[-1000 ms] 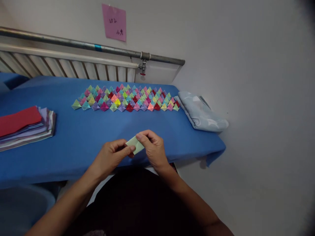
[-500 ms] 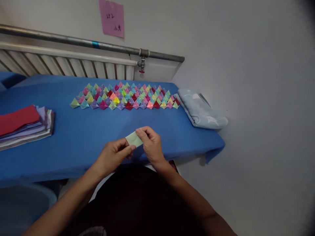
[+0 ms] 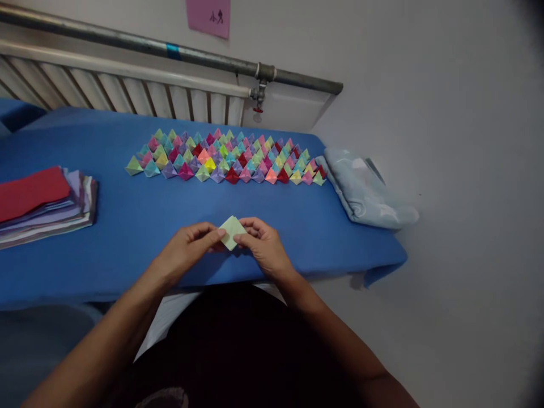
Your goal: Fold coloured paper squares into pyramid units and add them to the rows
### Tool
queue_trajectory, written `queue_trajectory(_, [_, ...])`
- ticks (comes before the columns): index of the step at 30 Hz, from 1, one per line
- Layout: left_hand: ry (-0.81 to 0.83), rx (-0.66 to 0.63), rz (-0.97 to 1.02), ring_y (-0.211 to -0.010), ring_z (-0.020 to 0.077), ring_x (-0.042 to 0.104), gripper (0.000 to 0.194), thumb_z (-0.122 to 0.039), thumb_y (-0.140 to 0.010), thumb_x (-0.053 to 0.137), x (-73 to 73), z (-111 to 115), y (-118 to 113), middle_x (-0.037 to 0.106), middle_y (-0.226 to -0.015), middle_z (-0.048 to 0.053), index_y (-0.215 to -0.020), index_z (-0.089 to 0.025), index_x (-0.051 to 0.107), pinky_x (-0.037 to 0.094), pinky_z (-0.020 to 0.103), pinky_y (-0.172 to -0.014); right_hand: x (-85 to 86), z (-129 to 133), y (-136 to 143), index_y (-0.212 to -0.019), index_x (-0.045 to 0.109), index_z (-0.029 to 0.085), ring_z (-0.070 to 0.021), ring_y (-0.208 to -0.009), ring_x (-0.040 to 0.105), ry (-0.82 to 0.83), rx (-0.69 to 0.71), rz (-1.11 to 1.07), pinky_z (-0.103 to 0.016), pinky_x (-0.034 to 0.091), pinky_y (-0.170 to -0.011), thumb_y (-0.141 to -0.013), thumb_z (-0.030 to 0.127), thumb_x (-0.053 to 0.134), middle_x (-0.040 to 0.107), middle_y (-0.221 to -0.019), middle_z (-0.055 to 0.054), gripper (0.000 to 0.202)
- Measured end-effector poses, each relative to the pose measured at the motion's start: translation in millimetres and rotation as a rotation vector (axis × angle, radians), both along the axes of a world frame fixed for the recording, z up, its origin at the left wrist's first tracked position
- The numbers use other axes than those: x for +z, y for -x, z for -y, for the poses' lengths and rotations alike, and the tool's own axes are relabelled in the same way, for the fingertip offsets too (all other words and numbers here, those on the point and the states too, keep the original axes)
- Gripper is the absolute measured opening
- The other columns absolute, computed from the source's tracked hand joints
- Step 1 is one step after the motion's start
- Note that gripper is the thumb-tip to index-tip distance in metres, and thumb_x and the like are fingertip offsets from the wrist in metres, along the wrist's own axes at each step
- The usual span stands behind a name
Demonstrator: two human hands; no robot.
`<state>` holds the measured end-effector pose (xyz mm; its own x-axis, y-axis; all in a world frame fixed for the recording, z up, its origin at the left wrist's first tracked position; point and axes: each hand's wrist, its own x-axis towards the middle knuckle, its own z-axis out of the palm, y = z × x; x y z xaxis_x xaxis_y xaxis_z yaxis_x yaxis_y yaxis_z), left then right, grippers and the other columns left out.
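Light green paper square (image 3: 232, 231), folded, turned corner-up like a diamond, held between both hands on the person's side of the rows of folded papers (image 3: 224, 166), near their middle; can't tell if it touches the table. Left hand (image 3: 191, 243): fingers grasping the square at its left corner, thumb on top. Right hand (image 3: 267, 246): fingers grasping the lower right edge, thumb on top, other fingers bent behind. Rows sit on the table (image 3: 170, 207), blue cover, small pointed pieces packed close together, mixed green, pink, purple, blue, red, yellow. Left of the rows and nearer the person: paper stack (image 3: 34, 192), red on top, purple and white layers under it. At the right end of the rows, just beside: folded light blue cloth (image 3: 365, 192), pale pattern. Behind the rows, toward the left: white radiator (image 3: 157, 101). Above it a metal pipe (image 3: 127, 42) with blue tape (image 3: 173, 51); valve with red handle (image 3: 258, 110) behind the rows. Pink note (image 3: 208, 14) on wall higher up, dark writing, top cut off
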<state>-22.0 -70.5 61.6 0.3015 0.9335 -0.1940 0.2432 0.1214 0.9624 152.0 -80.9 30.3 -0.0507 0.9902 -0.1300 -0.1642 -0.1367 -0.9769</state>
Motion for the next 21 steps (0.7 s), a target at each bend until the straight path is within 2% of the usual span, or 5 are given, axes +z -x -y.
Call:
queue_trajectory(4, [0.057,0.021,-0.033,-0.065,0.0154,0.059,0.034,-0.053,-0.069,0.068,-1.0,-20,5,0.066,-0.064,0.001,-0.067,-0.019,0.068,0.049,0.029,-0.069,-2.0,-11,-1,-0.092,0.062,0.021,-0.009,-0.056,0.053,0.062,0.027,0.04,-0.024,0.043,-0.059,-0.065,0.025,0.069,0.062,-0.064,0.007,0.028])
queue_trajectory(7, [0.075,0.001,-0.108,-0.063,0.0147,0.058,0.034,-0.052,-0.068,0.064,-7.2,-32,3,0.063,-0.062,0.0,-0.063,-0.019,0.065,0.048,0.028,-0.067,-5.9,-19,-4,-0.096,0.061,0.021,-0.0094,-0.054,0.051,0.045,0.033,0.153,-0.024,0.041,-0.057,-0.07,0.026,0.065,0.056,-0.059,0.009,0.026])
queue_trajectory(12, [0.036,-0.102,-0.387,-0.055,0.0152,0.053,0.029,-0.045,-0.076,0.053,-16.3,-45,-4,0.058,-0.056,-0.001,-0.062,-0.02,0.061,0.04,0.027,-0.056,-14.3,-25,-10,-0.107,0.061,0.023,-0.0108,-0.058,0.052,-0.09,0.009,0.547,-0.024,0.038,-0.058,-0.08,0.024,0.059,0.058,-0.067,0.006,0.028])
queue_trajectory(17, [-0.093,-0.242,-0.821,-0.062,0.0185,0.057,0.024,-0.03,-0.082,0.049,-14.6,-57,-13,0.067,-0.068,0.004,-0.075,-0.02,0.07,0.035,0.029,-0.058,-12.9,-25,-11,-0.097,0.064,0.021,-0.0125,-0.064,0.053,-0.202,0.108,0.94,-0.026,0.037,-0.063,-0.087,0.02,0.052,0.064,-0.075,0.002,0.016])
queue_trajectory(21, [-0.227,-0.292,-0.938,-0.057,0.0178,0.055,0.023,-0.031,-0.083,0.05,-23.1,-61,-13,0.067,-0.065,0.004,-0.073,-0.022,0.069,0.029,0.028,-0.053,-9.9,-25,-10,-0.099,0.067,0.018,-0.016,-0.076,0.058,-0.294,0.169,1.2,-0.028,0.039,-0.071,-0.09,0.018,0.049,0.069,-0.09,-0.006,0.02])
